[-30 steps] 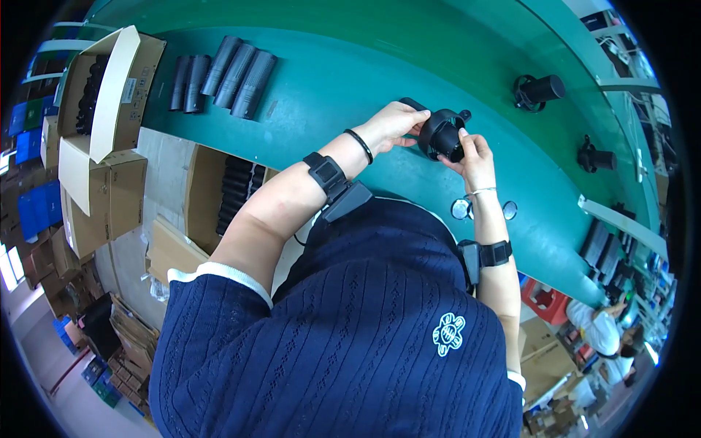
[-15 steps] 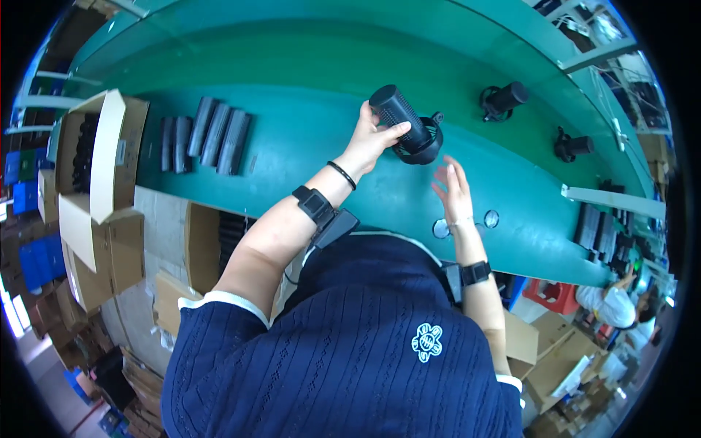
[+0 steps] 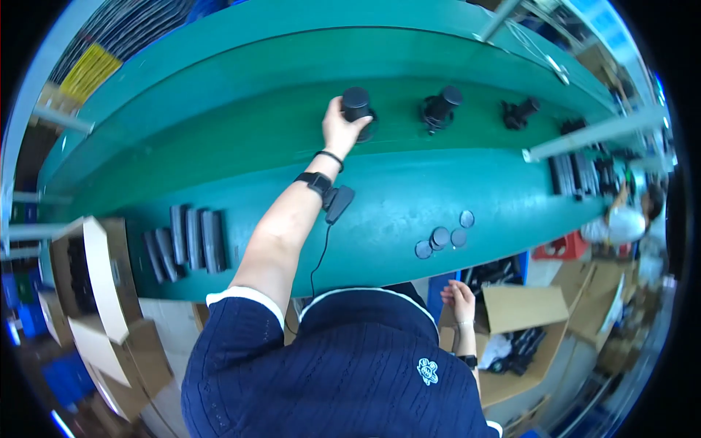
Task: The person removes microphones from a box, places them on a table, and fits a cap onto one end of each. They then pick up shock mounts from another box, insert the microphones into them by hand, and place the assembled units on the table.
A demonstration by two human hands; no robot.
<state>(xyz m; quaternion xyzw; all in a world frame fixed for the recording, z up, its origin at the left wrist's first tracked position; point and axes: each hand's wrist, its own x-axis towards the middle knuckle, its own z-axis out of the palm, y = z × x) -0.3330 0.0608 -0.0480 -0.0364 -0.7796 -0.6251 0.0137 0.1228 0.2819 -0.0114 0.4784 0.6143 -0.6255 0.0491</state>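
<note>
At the far side of the green bench, my left hand (image 3: pixel 341 130) is wrapped round a black microphone (image 3: pixel 356 101). The microphone stands upright, its ring-shaped mount partly hidden behind my fingers. To its right stand two similar microphones, one nearer (image 3: pixel 447 102) and one farther along (image 3: pixel 523 112), both with black mounts. Off the bench's front edge, my right hand (image 3: pixel 459 301) hangs low beside my body, empty, with its fingers loosely bent and apart. Several small round discs (image 3: pixel 439 237) lie on the bench beyond it.
Several black cylinders (image 3: pixel 193 237) lie side by side at the bench's left. Open cardboard boxes stand at the left (image 3: pixel 106 281) and lower right (image 3: pixel 526 310); the right one holds black parts. A metal post (image 3: pixel 584 139) crosses the right side. Another person (image 3: pixel 617 219) sits far right.
My left hand has carried the microphone away from me to the far side of the bench and turned it upright. My right hand has dropped back from over the bench to beside my body.
</note>
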